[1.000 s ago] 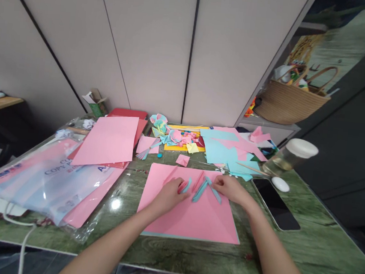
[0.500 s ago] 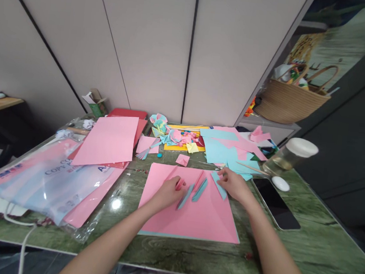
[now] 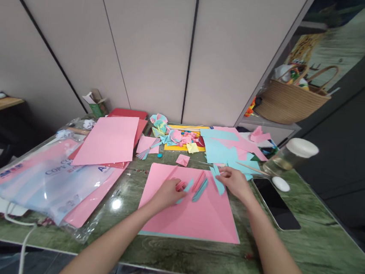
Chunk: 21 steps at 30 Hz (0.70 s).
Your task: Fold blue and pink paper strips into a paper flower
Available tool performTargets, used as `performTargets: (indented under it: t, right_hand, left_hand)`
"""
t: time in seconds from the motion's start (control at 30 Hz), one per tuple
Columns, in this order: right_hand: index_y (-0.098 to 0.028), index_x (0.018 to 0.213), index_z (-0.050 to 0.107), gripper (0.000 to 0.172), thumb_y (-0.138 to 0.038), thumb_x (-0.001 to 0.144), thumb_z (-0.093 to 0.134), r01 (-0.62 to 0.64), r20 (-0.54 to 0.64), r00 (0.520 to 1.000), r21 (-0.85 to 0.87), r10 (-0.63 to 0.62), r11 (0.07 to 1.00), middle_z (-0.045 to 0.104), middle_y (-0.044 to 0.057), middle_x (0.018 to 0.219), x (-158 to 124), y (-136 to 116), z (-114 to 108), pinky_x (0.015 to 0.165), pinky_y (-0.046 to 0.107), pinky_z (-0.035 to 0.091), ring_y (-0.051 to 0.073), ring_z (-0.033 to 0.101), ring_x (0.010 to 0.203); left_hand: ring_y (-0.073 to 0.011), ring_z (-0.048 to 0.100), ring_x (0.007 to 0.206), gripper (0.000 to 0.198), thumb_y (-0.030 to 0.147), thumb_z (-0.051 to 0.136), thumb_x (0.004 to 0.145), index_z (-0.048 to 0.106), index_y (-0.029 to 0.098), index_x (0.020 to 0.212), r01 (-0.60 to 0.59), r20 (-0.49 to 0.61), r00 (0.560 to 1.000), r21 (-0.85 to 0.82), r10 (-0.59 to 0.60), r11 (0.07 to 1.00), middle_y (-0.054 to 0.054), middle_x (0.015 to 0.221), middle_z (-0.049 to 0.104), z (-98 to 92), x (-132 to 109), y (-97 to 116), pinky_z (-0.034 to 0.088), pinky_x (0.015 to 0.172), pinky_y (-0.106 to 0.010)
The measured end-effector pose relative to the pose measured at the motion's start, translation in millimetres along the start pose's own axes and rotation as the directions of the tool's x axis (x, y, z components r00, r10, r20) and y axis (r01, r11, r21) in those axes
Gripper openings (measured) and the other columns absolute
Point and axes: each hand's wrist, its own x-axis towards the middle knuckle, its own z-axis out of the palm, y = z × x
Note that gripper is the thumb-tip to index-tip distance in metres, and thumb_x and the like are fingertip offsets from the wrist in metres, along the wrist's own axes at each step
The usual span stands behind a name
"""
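Observation:
On the table lies a large pink paper sheet (image 3: 190, 221) with folded strips on it. My left hand (image 3: 168, 194) rests over its left part, its fingers closed around pink paper strips (image 3: 181, 185); a blue paper strip (image 3: 189, 185) sticks out by the fingertips. My right hand (image 3: 234, 183), at the sheet's upper right, pinches light blue paper strips (image 3: 218, 181) that lie spread apart there. Between my hands sit a folded blue strip (image 3: 200, 191) and a pink strip (image 3: 199, 181), touched by neither hand.
Right of the sheet are a phone (image 3: 276, 204), a white oval object (image 3: 280, 184) and a lidded jar (image 3: 288, 156). Blue paper (image 3: 216, 151) and paper flowers (image 3: 159, 124) lie behind. Pink paper (image 3: 109, 140) and a plastic paper bag (image 3: 55, 181) occupy the left.
The light blue strips at my right hand have spread apart. My left hand has shut around the pink strips, the blue strip beside it shifting slightly.

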Motion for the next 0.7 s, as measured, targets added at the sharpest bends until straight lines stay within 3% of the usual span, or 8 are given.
performTargets:
  t: [0.07,0.13,0.23,0.4,0.7]
  right_hand:
    - [-0.017,0.082,0.057,0.029,-0.035,0.060,0.064,-0.033,0.032,0.999,0.291,0.025,0.956,0.057,-0.003,0.055,-3.6,-7.1,2.4,0.052,0.023,0.036,0.012,0.052,0.053]
    - [-0.017,0.079,0.055,0.030,-0.036,0.058,0.067,-0.082,0.097,0.995,0.526,0.036,0.846,0.055,-0.004,0.056,-9.6,-16.5,8.0,0.050,0.022,0.036,0.009,0.049,0.049]
    - [-0.017,0.075,0.054,0.027,-0.034,0.058,0.068,-0.138,0.212,0.977,0.683,-0.014,0.717,0.056,-0.003,0.060,-21.4,-31.3,20.6,0.050,0.021,0.037,0.008,0.049,0.051]
    - [-0.016,0.075,0.054,0.024,-0.032,0.062,0.066,-0.117,0.219,0.974,0.713,-0.060,0.692,0.053,-0.003,0.059,-37.2,-45.5,39.9,0.049,0.021,0.037,0.008,0.048,0.051]
    - [-0.018,0.069,0.050,0.019,-0.032,0.065,0.062,0.045,0.082,0.990,0.594,-0.116,0.803,0.050,-0.003,0.058,-47.1,-54.4,46.5,0.049,0.023,0.039,0.010,0.046,0.052]
  left_hand:
    - [-0.0088,0.043,0.050,0.018,0.032,0.055,0.068,0.048,0.016,0.071,0.020,0.057,0.998,-0.266,-0.005,0.964,0.003,0.059,0.048,-3.5,1.5,2.2,0.030,0.048,-0.021]
    - [-0.0074,0.041,0.048,0.023,0.036,0.057,0.067,0.047,0.016,0.072,0.036,0.082,0.997,-0.453,0.001,0.891,0.004,0.056,0.046,-3.8,2.0,4.4,0.029,0.047,-0.019]
    - [-0.0058,0.039,0.046,0.028,0.039,0.060,0.065,0.047,0.015,0.074,0.055,0.073,0.997,-0.608,-0.013,0.792,0.005,0.055,0.045,0.0,1.3,6.9,0.028,0.046,-0.019]
    - [-0.0050,0.036,0.046,0.032,0.041,0.063,0.062,0.050,0.014,0.071,0.003,0.013,1.000,-0.665,0.008,0.747,0.004,0.054,0.043,5.0,-1.1,11.9,0.027,0.046,-0.018]
    - [-0.0081,0.044,0.056,0.025,0.037,0.059,0.066,0.052,0.014,0.075,-0.063,-0.050,0.998,-0.550,0.042,0.833,0.002,0.064,0.050,4.7,-7.9,21.0,0.035,0.053,-0.020]
